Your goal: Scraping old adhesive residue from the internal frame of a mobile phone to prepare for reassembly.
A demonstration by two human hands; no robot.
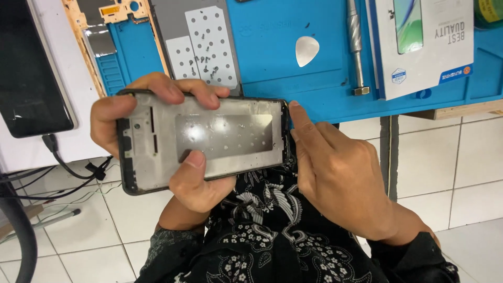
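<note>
Open tiled floor [429,173] right of the grip, free to pass. Beyond the grip, blocked by blue mat [293,89], loose screws [207,63], metal tool [356,47], white box [424,42].

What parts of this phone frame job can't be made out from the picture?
Head view:
- Phone frame: underside faces away; left hand covers its far edge and part of the near edge.
- Small screws on the grey plate: too small to count.
- Metal tool: top cut off by the edge.
- Right hand fingertip hides the frame's right edge.
</note>
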